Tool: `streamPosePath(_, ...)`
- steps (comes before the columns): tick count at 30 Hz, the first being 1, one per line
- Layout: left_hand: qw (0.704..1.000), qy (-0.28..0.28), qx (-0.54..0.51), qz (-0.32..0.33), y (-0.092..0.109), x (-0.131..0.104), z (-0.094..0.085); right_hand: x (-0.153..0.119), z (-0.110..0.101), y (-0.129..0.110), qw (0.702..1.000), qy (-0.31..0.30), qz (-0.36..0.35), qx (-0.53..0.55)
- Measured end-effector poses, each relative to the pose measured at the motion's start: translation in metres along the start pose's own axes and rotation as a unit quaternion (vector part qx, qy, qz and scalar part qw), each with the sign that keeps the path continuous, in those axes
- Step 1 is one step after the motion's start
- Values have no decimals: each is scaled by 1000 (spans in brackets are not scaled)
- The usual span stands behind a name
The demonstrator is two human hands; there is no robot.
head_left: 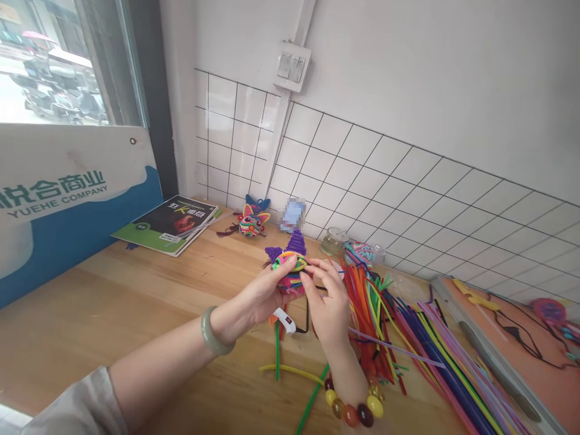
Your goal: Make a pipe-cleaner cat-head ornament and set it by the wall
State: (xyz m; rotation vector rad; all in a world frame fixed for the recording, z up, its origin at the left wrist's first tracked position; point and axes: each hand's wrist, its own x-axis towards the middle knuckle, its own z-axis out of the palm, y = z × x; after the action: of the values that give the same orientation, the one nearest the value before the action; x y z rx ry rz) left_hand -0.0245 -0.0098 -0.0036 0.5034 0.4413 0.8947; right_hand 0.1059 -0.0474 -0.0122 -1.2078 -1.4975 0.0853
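My left hand [266, 297] is wrapped round a colorful pipe-cleaner figure [286, 279], thumb on its front. Bands of pink, green, orange and blue cover the figure, and purple coiled points [296, 243] stick up from its top and side. From the right, my right hand [330, 305] pinches at a yellow-and-black pipe-cleaner piece on the figure's front; the fingertips partly hide it. Below the hands lies a white-handled tool [284, 320] with a red switch and a black cord, probably a glue gun, partly covered by the left hand.
A similar pipe-cleaner figure [252, 222] with ears sits at the back, beside a blurred phone-like object [292, 214]. Glass jar [334, 240] and bundles of pipe cleaners [435, 344] lie rightward. A yellow glue gun [475, 295] rests on an orange board [539, 356]. Books [170, 220] lie left.
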Motion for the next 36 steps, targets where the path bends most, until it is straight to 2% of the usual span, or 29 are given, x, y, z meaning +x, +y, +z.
streamPosePath(3,999,-4,-8,-31,2,-1,3,1,2,2,1000,10,2,-10)
streamPosePath(6,998,4,-2,-55,2,-2,3,2,0,5,997,46,62,24)
streamPosePath(10,998,9,24,-50,-1,-1,2,3,-5,4,985,85,131,68)
streamPosePath(16,998,-5,45,-38,-2,0,1,7,-9,9,942,76,243,218)
streamPosePath(20,999,16,41,-17,3,1,1,5,-18,22,926,82,265,257)
streamPosePath(24,999,30,41,4,6,3,0,-1,-21,23,943,79,249,208)
streamPosePath(26,999,23,41,9,6,4,-1,-2,-18,18,971,55,185,139)
streamPosePath(28,999,11,39,15,5,4,-2,-1,-14,11,995,28,86,52)
streamPosePath(30,999,-1,37,21,4,4,-3,2,-11,6,1000,9,5,-14)
streamPosePath(32,999,-7,35,28,3,3,-4,6,-8,2,998,-1,-36,-50)
streamPosePath(34,999,-5,37,29,4,3,-4,8,-8,0,998,-5,-36,-45)
streamPosePath(36,999,0,41,23,5,3,-4,10,-8,-1,1000,-4,11,11)
